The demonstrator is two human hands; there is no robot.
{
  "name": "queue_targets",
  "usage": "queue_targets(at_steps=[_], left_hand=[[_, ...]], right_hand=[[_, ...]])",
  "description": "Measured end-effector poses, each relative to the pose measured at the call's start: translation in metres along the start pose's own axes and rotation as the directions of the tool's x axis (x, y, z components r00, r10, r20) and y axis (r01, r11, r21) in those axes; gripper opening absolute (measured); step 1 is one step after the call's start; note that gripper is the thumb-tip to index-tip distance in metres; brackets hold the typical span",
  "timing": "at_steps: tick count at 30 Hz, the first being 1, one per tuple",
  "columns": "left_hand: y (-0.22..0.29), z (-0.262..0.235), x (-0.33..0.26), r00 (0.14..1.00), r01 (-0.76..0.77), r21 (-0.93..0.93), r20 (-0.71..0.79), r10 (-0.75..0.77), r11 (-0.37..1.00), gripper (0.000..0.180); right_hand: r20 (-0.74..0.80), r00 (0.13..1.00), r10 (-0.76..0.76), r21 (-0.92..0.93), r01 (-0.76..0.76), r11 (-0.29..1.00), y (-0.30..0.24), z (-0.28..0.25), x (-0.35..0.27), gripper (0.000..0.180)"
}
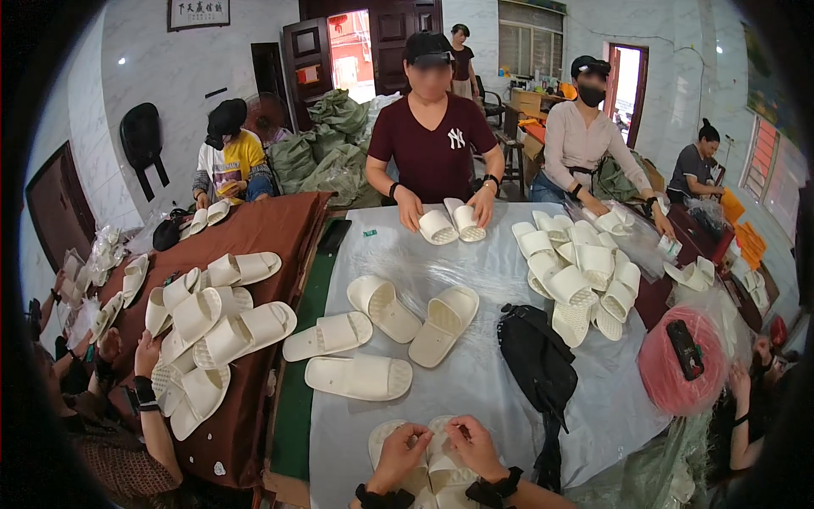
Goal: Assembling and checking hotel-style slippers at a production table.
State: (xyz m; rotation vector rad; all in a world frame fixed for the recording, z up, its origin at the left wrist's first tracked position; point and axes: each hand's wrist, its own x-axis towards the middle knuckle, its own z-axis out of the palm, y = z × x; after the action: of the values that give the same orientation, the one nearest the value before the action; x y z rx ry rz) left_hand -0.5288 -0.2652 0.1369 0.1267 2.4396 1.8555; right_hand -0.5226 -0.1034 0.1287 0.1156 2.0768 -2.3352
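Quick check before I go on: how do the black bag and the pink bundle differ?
The bag is black; the bundle is pink. The bag is long and slumped; the bundle is rounded. A dark object rests on the bundle, none on the bag. Both lie beyond the wearer's right hand, to its right.

Grey-covered table (475, 411): cream slippers (360, 377) scattered and piled, black bag (537, 352) between.

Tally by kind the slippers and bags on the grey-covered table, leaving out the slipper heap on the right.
Cream slippers: 8, two of them at your left hand and right hand
Black bag: 1
Total: 9
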Motion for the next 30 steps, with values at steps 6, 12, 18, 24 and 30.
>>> queue_targets(at_steps=[6, 12, 18, 24, 30], left_hand=[[-0.004, -0.002, 0.002, 0.999, 0.007, 0.023, 0.04, -0.008, 1.0, 0.016], [-0.003, -0.001, 0.003, 0.999, 0.006, 0.033, 0.043, -0.008, 0.999, 0.016], [-0.006, -0.003, 0.002, 0.999, -0.017, 0.079, 0.039, 0.014, 0.997, 0.018], [-0.004, -0.002, 0.0, 1.0, -0.013, 0.027, 0.004, 0.013, 1.0, 0.018], [-0.001, 0.0, 0.0, 1.0, -0.03, 0.04, -0.003, 0.03, 0.999, 0.017]], right_hand=[[0.056, 0.997, -0.061, -0.081, 0.065, 0.995, -0.007, 0.001, 0.001, 0.013], [0.058, 0.995, -0.081, -0.107, 0.087, 0.99, 0.002, -0.002, 0.002, 0.017], [0.061, 0.998, -0.017, -0.05, 0.02, 0.999, -0.005, 0.0, -0.001, 0.017], [0.055, 0.998, -0.017, -0.031, 0.019, 0.999, 0.0, 0.002, 0.0, 0.013], [0.017, 0.998, -0.058, -0.164, 0.06, 0.985, 0.007, -0.001, 0.002, 0.016]])
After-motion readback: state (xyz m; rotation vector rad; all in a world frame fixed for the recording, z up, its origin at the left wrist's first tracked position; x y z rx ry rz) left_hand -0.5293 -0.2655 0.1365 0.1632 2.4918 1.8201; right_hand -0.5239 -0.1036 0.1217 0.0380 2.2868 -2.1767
